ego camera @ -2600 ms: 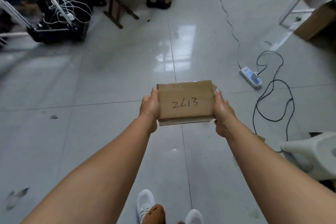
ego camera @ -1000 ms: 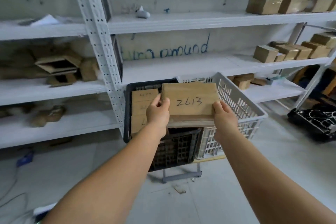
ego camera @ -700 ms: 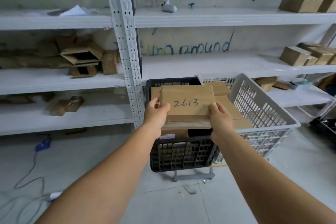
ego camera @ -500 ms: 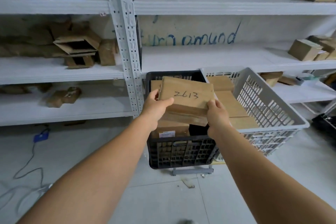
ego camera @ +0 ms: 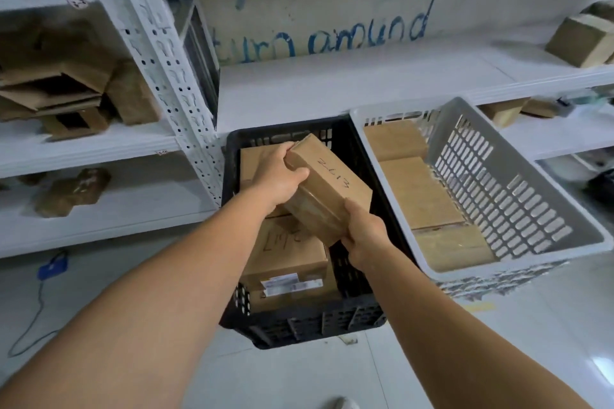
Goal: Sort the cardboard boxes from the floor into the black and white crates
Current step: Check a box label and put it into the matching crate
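Since half a second ago the cardboard box marked "2613" (ego camera: 327, 184) has turned from nearly level to a steep diagonal, its far end up and its near end dipped, and it now sits lower, over the open top of the black crate (ego camera: 349, 317). The left hand (ego camera: 278, 176) grips the box's upper far corner, thumb curled across its top face. The right hand (ego camera: 364, 236) grips the lower near end from below. The box is held clear above the other cardboard boxes (ego camera: 287, 256) lying in the black crate; whether it touches them cannot be told. Just right of it stands the white crate (ego camera: 518, 189), touching the black one's side, with three flat boxes (ego camera: 420, 194) inside. Behind both rises white metal shelving (ego camera: 156, 53) with loose cartons (ego camera: 63, 90).
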